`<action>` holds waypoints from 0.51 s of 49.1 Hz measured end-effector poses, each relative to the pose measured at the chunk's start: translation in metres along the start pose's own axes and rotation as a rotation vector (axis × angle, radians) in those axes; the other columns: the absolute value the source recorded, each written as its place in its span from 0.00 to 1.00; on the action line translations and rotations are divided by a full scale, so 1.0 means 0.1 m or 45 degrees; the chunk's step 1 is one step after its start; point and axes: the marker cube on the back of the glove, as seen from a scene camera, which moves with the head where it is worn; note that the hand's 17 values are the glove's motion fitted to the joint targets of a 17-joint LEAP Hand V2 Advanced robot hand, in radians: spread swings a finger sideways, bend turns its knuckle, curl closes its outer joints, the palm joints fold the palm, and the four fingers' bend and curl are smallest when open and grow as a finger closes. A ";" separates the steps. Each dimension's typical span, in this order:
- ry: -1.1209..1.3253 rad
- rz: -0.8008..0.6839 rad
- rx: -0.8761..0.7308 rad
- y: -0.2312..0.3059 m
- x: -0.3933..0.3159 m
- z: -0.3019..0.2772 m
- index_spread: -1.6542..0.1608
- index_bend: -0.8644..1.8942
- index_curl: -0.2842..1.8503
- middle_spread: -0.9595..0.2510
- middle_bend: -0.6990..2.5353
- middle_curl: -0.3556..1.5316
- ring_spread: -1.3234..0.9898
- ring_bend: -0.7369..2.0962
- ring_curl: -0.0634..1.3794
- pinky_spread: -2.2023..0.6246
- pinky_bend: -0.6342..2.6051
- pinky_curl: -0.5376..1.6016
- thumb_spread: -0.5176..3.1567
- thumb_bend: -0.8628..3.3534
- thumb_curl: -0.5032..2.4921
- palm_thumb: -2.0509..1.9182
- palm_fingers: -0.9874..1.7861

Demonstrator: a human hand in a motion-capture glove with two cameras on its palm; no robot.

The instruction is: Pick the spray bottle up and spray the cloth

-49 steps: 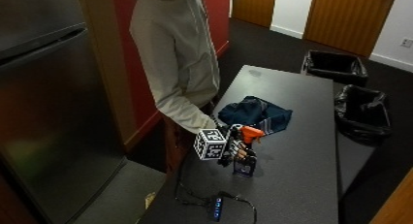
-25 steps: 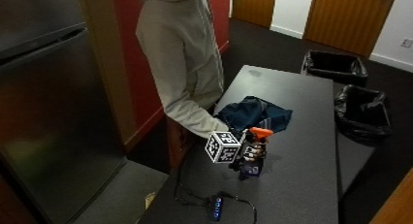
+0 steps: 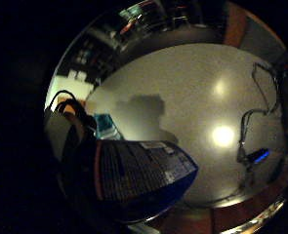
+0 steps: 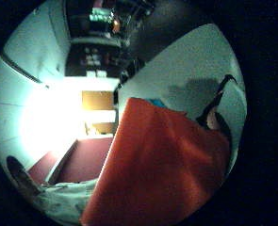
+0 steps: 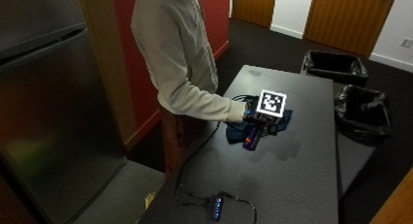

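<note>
Hand (image 5: 258, 118) in the black glove is held out over the grey table (image 5: 303, 161), forearm level, the person standing at the table's side; its fingers are curled round the bottle (image 5: 251, 136), which hangs below the fist, lifted off the table, just above the near edge of the blue cloth (image 5: 284, 118). A cable hub (image 5: 215, 208) lies well apart at the table's near end, and two black bins (image 5: 335, 66) stand beyond the far side. The little-finger palm view adds what the outside view cannot — the bottle's dark label with fine print (image 3: 133, 178) filling the space by the palm, a corner of cloth (image 3: 106, 126) behind it, and the hub (image 3: 257, 156) on the bare tabletop. The thumb palm view is mostly taken up by the bottle's orange top (image 4: 162, 169), close against the palm. Half a second ago the bottle was lower and nearer the table's front, orange top uppermost — since then the hand has carried it up and over toward the cloth.
</note>
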 end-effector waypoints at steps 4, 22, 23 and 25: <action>0.146 -0.075 -0.164 0.04 -0.41 0.03 0.84 0.47 0.38 0.70 0.40 0.46 0.48 0.46 0.34 0.71 0.28 0.42 0.20 0.20 0.39 0.76 0.86; 0.633 -0.216 -0.322 0.46 -1.53 0.22 0.84 0.48 0.39 0.69 0.40 0.46 0.48 0.46 0.34 0.71 0.28 0.42 0.18 0.20 0.41 0.75 0.85; 0.657 -0.212 -0.333 0.49 -1.56 0.27 0.84 0.48 0.39 0.69 0.40 0.46 0.48 0.46 0.34 0.71 0.28 0.42 0.18 0.20 0.41 0.75 0.85; 0.705 -0.213 -0.362 0.54 -1.58 0.34 0.84 0.48 0.39 0.69 0.40 0.46 0.48 0.46 0.34 0.71 0.29 0.43 0.18 0.20 0.41 0.75 0.86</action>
